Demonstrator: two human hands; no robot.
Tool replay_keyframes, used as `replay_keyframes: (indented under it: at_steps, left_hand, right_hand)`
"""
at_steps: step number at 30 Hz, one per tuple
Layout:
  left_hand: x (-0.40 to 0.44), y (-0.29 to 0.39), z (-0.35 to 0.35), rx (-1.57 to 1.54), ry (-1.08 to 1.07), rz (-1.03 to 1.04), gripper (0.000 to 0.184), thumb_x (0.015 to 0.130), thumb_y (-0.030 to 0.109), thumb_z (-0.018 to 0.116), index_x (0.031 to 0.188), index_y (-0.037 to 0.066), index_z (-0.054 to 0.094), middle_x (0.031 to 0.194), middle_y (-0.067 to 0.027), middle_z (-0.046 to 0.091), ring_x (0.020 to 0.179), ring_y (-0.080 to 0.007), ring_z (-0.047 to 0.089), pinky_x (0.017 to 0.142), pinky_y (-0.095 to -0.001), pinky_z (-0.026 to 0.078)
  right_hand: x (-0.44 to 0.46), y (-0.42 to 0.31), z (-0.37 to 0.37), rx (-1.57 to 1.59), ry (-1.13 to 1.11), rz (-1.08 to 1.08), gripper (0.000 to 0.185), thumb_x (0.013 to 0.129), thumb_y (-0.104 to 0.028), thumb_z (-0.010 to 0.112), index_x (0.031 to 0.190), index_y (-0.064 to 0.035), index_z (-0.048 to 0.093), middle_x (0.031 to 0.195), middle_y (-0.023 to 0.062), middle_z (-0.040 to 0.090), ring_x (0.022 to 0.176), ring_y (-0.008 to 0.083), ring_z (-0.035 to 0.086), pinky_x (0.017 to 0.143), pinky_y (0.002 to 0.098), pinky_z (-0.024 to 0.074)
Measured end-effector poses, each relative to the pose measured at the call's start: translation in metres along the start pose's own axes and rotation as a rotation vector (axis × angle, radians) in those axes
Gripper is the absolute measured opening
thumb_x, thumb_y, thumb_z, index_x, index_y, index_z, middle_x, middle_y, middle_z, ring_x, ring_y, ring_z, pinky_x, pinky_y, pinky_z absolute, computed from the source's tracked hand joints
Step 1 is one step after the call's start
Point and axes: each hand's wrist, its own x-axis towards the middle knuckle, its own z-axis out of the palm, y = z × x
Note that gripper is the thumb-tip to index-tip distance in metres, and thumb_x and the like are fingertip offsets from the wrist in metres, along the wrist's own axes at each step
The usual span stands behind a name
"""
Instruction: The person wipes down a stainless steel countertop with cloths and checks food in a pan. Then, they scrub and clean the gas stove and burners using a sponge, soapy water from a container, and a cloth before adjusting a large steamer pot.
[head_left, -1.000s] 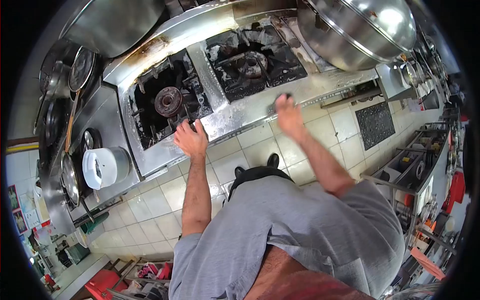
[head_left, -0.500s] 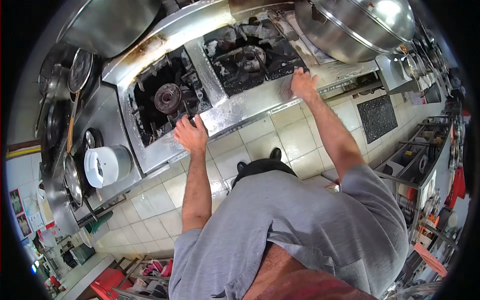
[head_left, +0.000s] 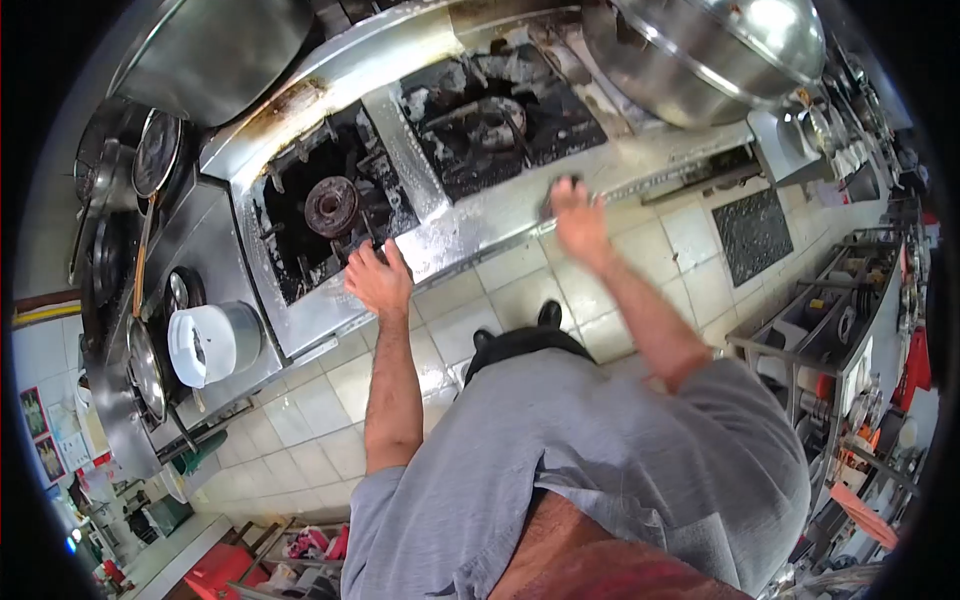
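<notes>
My left hand [head_left: 378, 277] rests on the front edge of the steel stove [head_left: 490, 222], its fingers apart beside the left burner [head_left: 332, 206]. Nothing shows in that hand. Farther right, my right hand [head_left: 578, 218] is on the stove's front rim, blurred by motion, with its fingers curled over a small dark thing [head_left: 566, 184] that I cannot make out. White foam lies on the stove around both burners. The right burner [head_left: 488, 125] is up and left of my right hand.
A large pot [head_left: 215, 60] is at the upper left and a big steel bowl [head_left: 700, 60] at the upper right. A white tub [head_left: 212, 343] stands on the left counter. Pans hang at the left. Racks [head_left: 820, 340] stand at the right, above a tiled floor [head_left: 600, 285].
Over the last second my right hand slid right along the stove's front rim, then came back left. My left hand has stayed at nearly the same spot.
</notes>
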Motion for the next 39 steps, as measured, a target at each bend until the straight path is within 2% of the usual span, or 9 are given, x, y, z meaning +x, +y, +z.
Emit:
replay_keyframes:
  at_steps: [5,10,16,19,24,28,31,38,39]
  left_hand:
    - [0.002,0.001,0.003,0.008,0.027,-0.008,0.039,0.082,0.04,0.056,0.104,0.008,0.057,0.1,-0.0091,0.055,0.099,-0.0287,0.05,0.087,-0.0435,0.034]
    - [0.002,0.002,0.002,0.019,-0.005,-0.028,0.04,0.082,0.04,0.056,0.106,0.008,0.057,0.101,-0.0097,0.055,0.099,-0.0287,0.049,0.088,-0.0437,0.034]
    - [0.005,0.004,0.006,0.017,0.071,0.007,0.038,0.081,0.038,0.057,0.104,0.008,0.056,0.096,-0.0103,0.055,0.094,-0.0293,0.051,0.083,-0.0435,0.035]
    - [0.002,0.001,0.004,0.02,0.05,0.011,0.037,0.082,0.038,0.057,0.103,0.008,0.057,0.096,-0.0099,0.055,0.094,-0.0295,0.051,0.084,-0.0436,0.035]
    - [0.0,0.0,0.002,0.022,0.041,0.003,0.038,0.083,0.039,0.056,0.104,0.008,0.057,0.097,-0.0101,0.056,0.095,-0.0297,0.051,0.085,-0.0438,0.036]
    - [0.008,0.009,0.007,0.007,0.045,-0.018,0.038,0.083,0.04,0.055,0.105,0.008,0.057,0.098,-0.0101,0.056,0.096,-0.0293,0.051,0.086,-0.0434,0.035]
    - [-0.001,0.0,0.002,0.016,0.007,0.002,0.039,0.083,0.04,0.055,0.105,0.008,0.056,0.099,-0.0102,0.056,0.096,-0.029,0.051,0.087,-0.0433,0.035]
    - [0.003,0.002,0.0,0.014,0.0,-0.026,0.04,0.083,0.041,0.055,0.105,0.007,0.057,0.102,-0.011,0.056,0.098,-0.0288,0.05,0.089,-0.0439,0.034]
    - [0.003,0.003,0.0,0.016,-0.004,-0.028,0.04,0.083,0.041,0.055,0.105,0.007,0.057,0.102,-0.011,0.056,0.098,-0.0288,0.05,0.089,-0.0439,0.034]
  right_hand:
    - [0.063,0.05,-0.029,0.183,-0.523,0.328,0.04,0.083,-0.015,0.045,0.12,-0.0005,0.046,0.13,0.0149,0.042,0.117,0.0323,0.043,0.092,0.0625,0.0309]
    - [0.008,0.006,-0.001,-0.031,0.027,-0.027,0.042,0.083,-0.014,0.043,0.121,0.0049,0.045,0.122,0.0179,0.049,0.109,0.0321,0.049,0.086,0.0576,0.0372]
    - [0.023,0.022,-0.006,-0.034,-0.357,0.171,0.046,0.08,-0.014,0.046,0.12,0.0075,0.045,0.121,0.0214,0.05,0.1,0.0352,0.053,0.08,0.051,0.0411]
    - [-0.002,0.011,0.003,-0.118,0.205,-0.067,0.049,0.076,-0.012,0.049,0.12,0.011,0.043,0.112,0.0229,0.053,0.088,0.0338,0.055,0.075,0.0475,0.0433]
    - [0.057,0.082,-0.023,0.122,-0.472,0.293,0.043,0.077,-0.014,0.049,0.114,0.0085,0.05,0.112,0.0263,0.052,0.09,0.0377,0.056,0.078,0.0504,0.0439]
    - [-0.003,0.006,0.018,-0.081,0.131,0.007,0.038,0.08,-0.016,0.046,0.111,0.006,0.052,0.107,0.025,0.055,0.087,0.0374,0.056,0.08,0.052,0.0428]
    - [0.052,0.093,-0.011,0.154,-0.438,0.348,0.041,0.081,-0.014,0.045,0.116,0.0064,0.049,0.111,0.0241,0.055,0.1,0.0345,0.053,0.087,0.0535,0.0388]
    - [0.035,0.013,0.0,0.312,-0.272,0.028,0.043,0.079,-0.006,0.044,0.118,0.0114,0.045,0.125,0.0286,0.045,0.121,0.0417,0.039,0.1,0.0503,0.0299]
    - [0.013,-0.044,0.024,0.41,0.225,-0.069,0.044,0.078,-0.004,0.042,0.119,0.0109,0.045,0.121,0.0283,0.046,0.117,0.0429,0.041,0.099,0.0518,0.0291]
